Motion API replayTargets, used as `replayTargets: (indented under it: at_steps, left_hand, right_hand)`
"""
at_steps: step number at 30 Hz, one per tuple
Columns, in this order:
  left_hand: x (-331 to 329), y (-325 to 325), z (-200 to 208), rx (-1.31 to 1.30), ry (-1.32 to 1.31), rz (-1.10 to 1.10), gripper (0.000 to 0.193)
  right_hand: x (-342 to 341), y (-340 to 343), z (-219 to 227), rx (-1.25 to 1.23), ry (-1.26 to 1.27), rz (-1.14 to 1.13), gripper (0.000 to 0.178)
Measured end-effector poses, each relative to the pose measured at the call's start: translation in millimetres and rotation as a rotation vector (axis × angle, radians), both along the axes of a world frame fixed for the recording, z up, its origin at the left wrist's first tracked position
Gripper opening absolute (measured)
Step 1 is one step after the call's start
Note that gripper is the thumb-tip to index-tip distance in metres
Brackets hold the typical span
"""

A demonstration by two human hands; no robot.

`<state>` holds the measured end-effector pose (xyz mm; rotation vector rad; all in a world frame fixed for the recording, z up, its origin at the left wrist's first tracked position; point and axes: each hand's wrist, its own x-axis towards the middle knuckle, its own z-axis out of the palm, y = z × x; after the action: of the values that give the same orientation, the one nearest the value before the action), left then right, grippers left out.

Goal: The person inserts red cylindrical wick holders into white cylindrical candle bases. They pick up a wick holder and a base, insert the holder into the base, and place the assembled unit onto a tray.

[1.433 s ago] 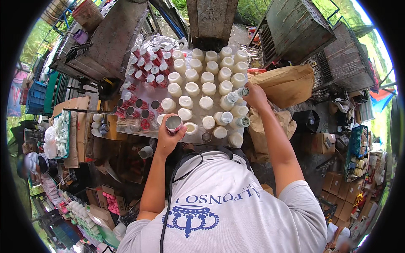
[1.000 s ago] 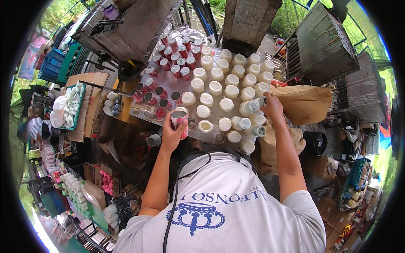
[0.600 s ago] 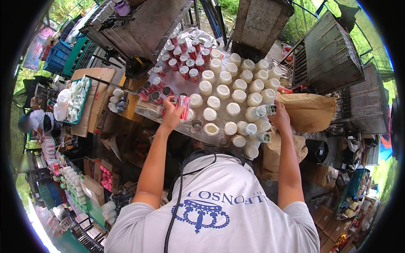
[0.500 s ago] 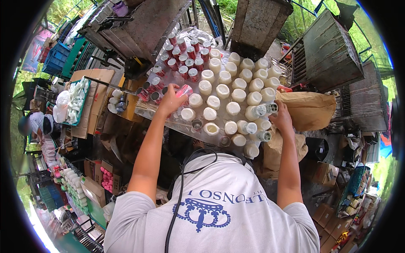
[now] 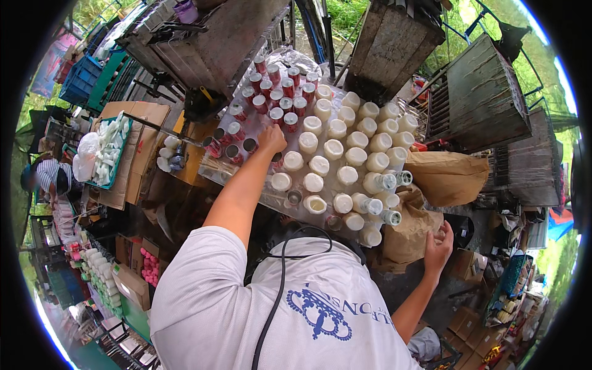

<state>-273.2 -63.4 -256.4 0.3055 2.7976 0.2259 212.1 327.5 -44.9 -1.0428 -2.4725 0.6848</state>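
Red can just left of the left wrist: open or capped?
Open: the red can by the left hand shows a dark, hollow-looking mouth, with no cap visible. Fill level: cannot tell.

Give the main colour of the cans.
Red; the cans show best in the head view.

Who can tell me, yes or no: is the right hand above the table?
No, the right hand shows outside the edge of the table, beside the crumpled brown paper bag.

Blue lettering (image 5: 356,308) and crown (image 5: 320,316) on shirt (image 5: 203,290)
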Motion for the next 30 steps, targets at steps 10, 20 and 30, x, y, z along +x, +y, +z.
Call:
replayTargets:
  at_steps: [10, 20, 30]
  left_hand:
    - [-36.8, -103.3, 52.3, -0.003, 0.417, 0.28, 0.062]
    - [-71.2, -131.1, 42.3, -0.286, 0.14, 0.052, 0.052]
    - [-14.3, -142.1, 103.0, 0.279, 0.419, 0.202, 0.061]
  right_hand:
    - [33.8, -52.0, 8.8, 0.041, -0.016, -0.169, 0.05]
    - [12.3, -60.3, 37.5, 0.112, -0.007, -0.132, 0.039]
    - [-12.1, -60.5, 41.6, 0.117, 0.093, -0.036, 0.035]
